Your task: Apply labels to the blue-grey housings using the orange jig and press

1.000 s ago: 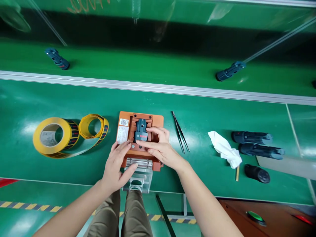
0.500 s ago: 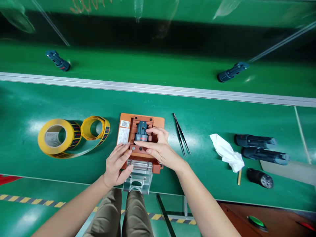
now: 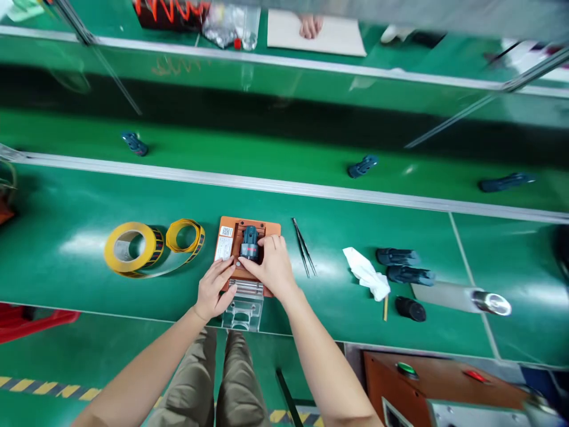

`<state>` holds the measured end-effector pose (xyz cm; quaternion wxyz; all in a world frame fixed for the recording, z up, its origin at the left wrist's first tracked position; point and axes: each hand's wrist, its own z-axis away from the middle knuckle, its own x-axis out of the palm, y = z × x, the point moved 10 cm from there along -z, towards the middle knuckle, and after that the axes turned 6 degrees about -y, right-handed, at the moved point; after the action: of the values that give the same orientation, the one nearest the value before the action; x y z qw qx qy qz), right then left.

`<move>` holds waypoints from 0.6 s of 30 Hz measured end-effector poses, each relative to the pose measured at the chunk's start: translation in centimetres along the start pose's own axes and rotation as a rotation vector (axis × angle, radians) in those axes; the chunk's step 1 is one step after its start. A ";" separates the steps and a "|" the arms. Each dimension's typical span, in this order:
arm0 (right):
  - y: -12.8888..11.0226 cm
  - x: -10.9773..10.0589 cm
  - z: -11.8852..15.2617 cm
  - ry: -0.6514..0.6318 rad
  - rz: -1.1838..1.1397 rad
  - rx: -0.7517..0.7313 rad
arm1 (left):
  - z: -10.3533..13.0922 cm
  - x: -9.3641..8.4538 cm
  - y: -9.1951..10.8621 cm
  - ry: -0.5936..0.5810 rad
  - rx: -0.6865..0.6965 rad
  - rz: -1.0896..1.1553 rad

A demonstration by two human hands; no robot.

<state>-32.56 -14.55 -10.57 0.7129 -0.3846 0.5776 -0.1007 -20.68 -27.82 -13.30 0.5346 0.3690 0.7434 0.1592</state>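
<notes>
Two hands at the fixture, the marked band now lying close to the pack

Head view: A second ago, a dark lettered panel jutted wider than the dark blue pack point(image 3: 249, 237); its lettering now sits in line with the pack's body, near the end closest to the person. That suggests the panel lies flatter than it did, and that the work in hand is at a pressing or smoothing step. The pack rests in the recess of the orange-brown fixture point(image 3: 272, 227) on the bench point(image 3: 320, 320).

The right hand point(image 3: 274, 264) has a narrow, bent grip about the pack's near right corner: the thumb reaches across the near end, the fingers curl by the right side. It seems to touch the pack, but whether it clasps it cannot be told.

The left hand point(image 3: 212, 293) has a wide grip that holds nothing, its fingertips on the fixture's near left part and its thumb near the hinge of the clear flap point(image 3: 256, 311). The tweezers point(image 3: 304, 248) lie to the right, untouched.
</notes>
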 end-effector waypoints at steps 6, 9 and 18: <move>-5.8 -6.5 6.1 -0.004 -0.326 0.053 | -0.8 -1.6 0.8 -0.043 -0.177 -0.029; -9.0 -10.4 10.5 0.066 -0.373 -0.017 | -1.0 -5.1 3.3 0.034 -0.397 0.007; -14.2 -16.7 18.8 0.196 -0.310 -0.234 | -6.3 -9.2 17.1 -0.123 -0.550 1.076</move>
<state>-16.56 -6.33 12.04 0.5796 -0.5376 0.5859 -0.1784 -18.58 -21.87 6.08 0.4968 0.5497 0.3520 0.5719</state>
